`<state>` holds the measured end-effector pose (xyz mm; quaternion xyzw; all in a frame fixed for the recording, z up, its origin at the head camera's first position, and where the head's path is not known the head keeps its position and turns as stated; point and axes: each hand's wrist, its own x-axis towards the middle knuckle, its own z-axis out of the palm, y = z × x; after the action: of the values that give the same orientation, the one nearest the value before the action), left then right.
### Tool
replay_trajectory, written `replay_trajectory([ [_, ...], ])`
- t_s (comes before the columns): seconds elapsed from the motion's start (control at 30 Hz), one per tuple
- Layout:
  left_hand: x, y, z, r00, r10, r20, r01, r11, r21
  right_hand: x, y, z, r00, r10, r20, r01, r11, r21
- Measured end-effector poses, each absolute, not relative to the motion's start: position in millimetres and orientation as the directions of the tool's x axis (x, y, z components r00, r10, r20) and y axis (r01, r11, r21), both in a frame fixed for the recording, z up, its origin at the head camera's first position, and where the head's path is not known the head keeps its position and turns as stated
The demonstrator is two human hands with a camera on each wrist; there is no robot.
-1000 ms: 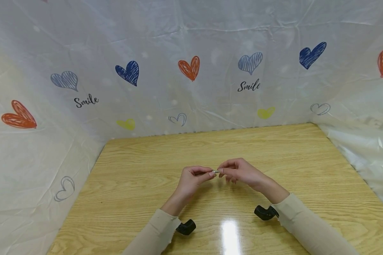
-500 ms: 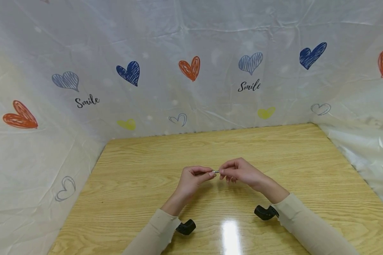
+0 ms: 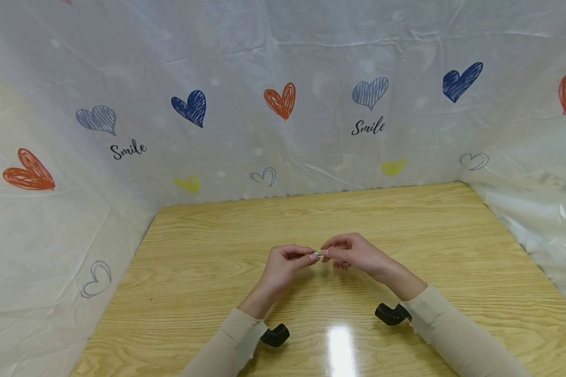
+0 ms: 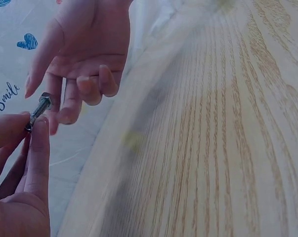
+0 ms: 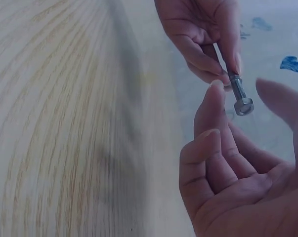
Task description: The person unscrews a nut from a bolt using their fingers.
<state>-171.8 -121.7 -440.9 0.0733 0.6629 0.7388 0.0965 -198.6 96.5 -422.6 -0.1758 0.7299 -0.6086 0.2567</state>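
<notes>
Between thumb and forefinger, my left hand [image 3: 281, 267] pinches a small metal bolt [image 4: 42, 105] by its threaded end. Its hex head [image 5: 244, 106] points toward my right hand [image 3: 358, 255]. At the pinched end a bit of metal shows between the left fingertips [image 4: 39, 129], mostly hidden by them. My right hand surrounds the bolt head without gripping it: in the right wrist view the thumb [image 5: 282, 101] stands off on one side and the bent forefinger [image 5: 211, 106] on the other, with a gap to the head. Both hands are above the wooden table.
The wood-grain table [image 3: 207, 230] spreads beneath the hands, with a bright light reflection near its front. A white sheet printed with hearts [image 3: 311, 146] borders it at the back and both sides. Black wrist mounts [image 3: 274, 335] stick out from both sleeves.
The right fingers have shifted slightly about the bolt head, spreading and moving a little to the left. The left hand keeps its pinch and its place.
</notes>
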Motion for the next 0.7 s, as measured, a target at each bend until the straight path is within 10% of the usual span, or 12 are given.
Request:
replay_trajectory([
  [0.7, -173.7, -122.2, -443.5, -0.971, 0.239, -0.020, -0.045, -0.099, 0.994, -199.4, 97.7, -426.7, -0.791, -0.597, -0.132, 0.052, 0.150, -0.987],
])
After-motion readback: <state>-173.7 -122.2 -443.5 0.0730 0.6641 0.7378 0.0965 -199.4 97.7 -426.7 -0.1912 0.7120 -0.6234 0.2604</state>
